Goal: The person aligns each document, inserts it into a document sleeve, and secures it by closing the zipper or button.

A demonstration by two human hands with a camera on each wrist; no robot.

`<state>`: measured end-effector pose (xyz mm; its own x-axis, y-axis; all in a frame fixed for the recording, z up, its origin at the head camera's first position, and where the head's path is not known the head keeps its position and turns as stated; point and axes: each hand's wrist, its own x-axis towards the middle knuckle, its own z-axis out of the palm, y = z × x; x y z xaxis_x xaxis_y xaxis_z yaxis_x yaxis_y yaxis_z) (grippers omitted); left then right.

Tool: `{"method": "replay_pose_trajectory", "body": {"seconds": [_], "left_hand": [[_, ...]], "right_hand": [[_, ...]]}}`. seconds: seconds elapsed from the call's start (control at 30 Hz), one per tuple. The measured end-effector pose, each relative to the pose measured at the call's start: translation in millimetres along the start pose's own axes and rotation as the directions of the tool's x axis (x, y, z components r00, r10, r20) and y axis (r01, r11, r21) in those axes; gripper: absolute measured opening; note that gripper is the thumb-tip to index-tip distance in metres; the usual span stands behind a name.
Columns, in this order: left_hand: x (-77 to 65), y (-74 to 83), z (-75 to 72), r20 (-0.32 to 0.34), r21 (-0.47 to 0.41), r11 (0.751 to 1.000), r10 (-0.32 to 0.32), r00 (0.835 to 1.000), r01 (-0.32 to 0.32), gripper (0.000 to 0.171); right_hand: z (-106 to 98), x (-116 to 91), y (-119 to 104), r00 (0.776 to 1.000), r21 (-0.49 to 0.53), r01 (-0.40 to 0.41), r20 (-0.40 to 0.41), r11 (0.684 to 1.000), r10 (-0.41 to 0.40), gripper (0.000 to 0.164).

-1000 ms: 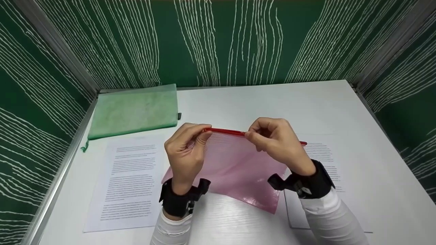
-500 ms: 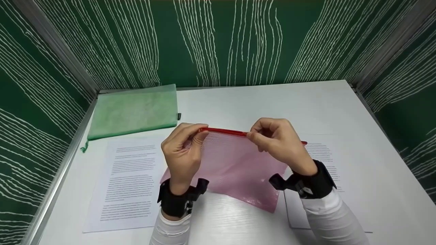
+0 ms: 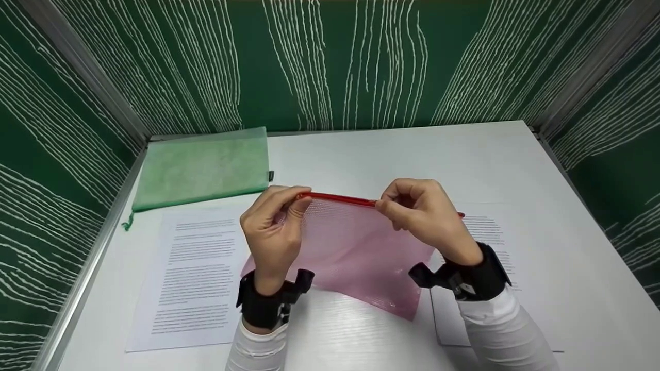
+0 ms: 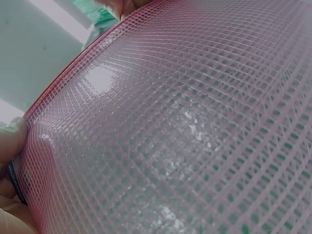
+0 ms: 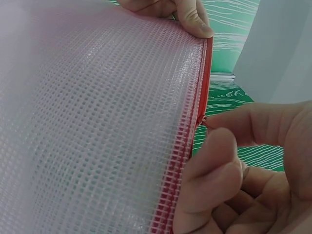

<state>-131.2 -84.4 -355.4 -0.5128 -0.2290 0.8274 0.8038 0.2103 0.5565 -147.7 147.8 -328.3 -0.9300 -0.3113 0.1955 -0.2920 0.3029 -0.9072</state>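
A pink mesh zipper pouch [image 3: 361, 257] with a red zipper [image 3: 340, 198] along its top edge is held up over the table. My left hand [image 3: 273, 232] pinches the zipper edge near its left end between thumb and fingers. Farther right, my right hand [image 3: 423, 219] pinches the small zipper pull [image 5: 203, 120], seen in the right wrist view at thumb and fingertip. Mesh fills most of the left wrist view, where a dark label [image 4: 17, 181] shows by the fingers. The zipper's right part is partly hidden behind my right hand.
A green zipper pouch [image 3: 203, 167] lies at the back left of the white table [image 3: 392, 149]. Printed sheets lie on both sides: a left sheet [image 3: 193, 278] and a right sheet [image 3: 495, 319], the latter partly under the right arm. Green walls stand around the table.
My left hand has shifted slightly left with the pouch's edge, and my right hand slightly right. A longer stretch of red zipper shows between them.
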Motion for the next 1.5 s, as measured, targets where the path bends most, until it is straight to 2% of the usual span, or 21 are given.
{"method": "replay_pose_trajectory", "body": {"seconds": [0.63, 1.5], "left_hand": [[0.9, 1.7, -3.4, -0.023, 0.018, 1.000, -0.015, 1.000, 0.016, 0.013], [4.6, -0.6, -9.1, -0.064, 0.030, 0.999, -0.014, 0.998, 0.016, 0.013]], "right_hand": [[-3, -3, 4, 0.999, 0.019, -0.044, -0.003, 0.999, 0.044, 0.011], [-12, -6, 12, 0.994, -0.050, -0.103, -0.041, 0.993, 0.101, 0.009]]}}
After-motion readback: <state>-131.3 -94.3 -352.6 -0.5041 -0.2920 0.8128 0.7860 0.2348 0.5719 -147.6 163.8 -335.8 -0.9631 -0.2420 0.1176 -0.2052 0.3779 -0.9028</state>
